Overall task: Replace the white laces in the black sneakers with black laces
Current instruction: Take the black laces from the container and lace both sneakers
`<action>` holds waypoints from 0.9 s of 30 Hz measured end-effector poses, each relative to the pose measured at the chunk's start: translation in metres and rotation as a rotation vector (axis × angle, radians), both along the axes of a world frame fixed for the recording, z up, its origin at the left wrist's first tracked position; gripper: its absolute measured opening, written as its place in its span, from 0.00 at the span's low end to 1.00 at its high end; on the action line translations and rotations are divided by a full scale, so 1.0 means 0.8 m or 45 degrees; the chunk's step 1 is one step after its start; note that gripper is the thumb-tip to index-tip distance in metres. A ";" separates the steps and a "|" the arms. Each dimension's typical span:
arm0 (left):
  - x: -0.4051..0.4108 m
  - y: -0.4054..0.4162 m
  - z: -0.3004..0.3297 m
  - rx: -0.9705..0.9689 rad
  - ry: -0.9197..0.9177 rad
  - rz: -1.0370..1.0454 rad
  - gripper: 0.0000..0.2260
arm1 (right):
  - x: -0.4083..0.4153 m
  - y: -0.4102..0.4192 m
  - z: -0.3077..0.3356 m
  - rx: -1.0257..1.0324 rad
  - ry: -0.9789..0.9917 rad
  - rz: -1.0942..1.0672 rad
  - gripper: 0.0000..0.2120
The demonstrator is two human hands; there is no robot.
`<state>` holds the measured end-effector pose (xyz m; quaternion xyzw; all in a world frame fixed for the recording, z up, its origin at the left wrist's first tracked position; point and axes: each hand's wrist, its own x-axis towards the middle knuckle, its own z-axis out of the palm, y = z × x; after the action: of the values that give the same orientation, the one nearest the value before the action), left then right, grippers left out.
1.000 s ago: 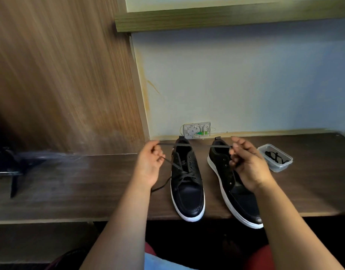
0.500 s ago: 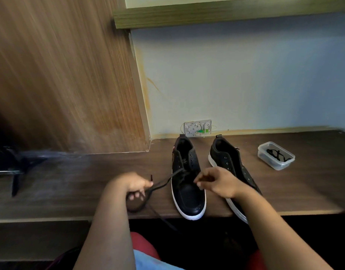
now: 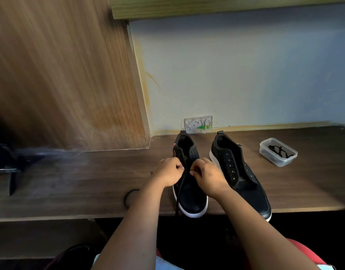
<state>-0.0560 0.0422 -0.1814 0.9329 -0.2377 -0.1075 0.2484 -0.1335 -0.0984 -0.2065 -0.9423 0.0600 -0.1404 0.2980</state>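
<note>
While both hands meet over the left sneaker (image 3: 189, 199), left hand (image 3: 168, 173) and right hand (image 3: 206, 177) each pinch the black lace (image 3: 179, 191); unlaced sneaker (image 3: 239, 176) just right of the right hand

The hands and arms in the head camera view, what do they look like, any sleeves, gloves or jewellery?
Both arms are bare up to the bottom edge of the picture, with no sleeves in view. The left hand and the right hand wear no gloves, and no rings, watch or bracelet show.
</note>
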 end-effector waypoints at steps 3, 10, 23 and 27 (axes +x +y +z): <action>-0.003 0.003 -0.003 -0.088 0.028 -0.033 0.05 | 0.002 -0.001 -0.004 -0.003 0.021 0.016 0.03; 0.001 0.008 -0.011 -0.200 -0.006 0.036 0.05 | 0.002 -0.002 -0.002 0.100 0.007 -0.040 0.06; -0.001 -0.014 -0.013 -0.666 0.811 0.646 0.10 | -0.006 0.013 -0.006 -0.066 -0.186 -0.060 0.05; 0.004 -0.014 -0.017 -0.688 0.813 0.674 0.10 | -0.006 0.011 -0.007 -0.068 -0.259 -0.051 0.05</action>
<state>-0.0528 0.0307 -0.1952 0.7839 0.0760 -0.2555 0.5607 -0.1380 -0.0898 -0.2119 -0.9293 0.0446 -0.2429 0.2745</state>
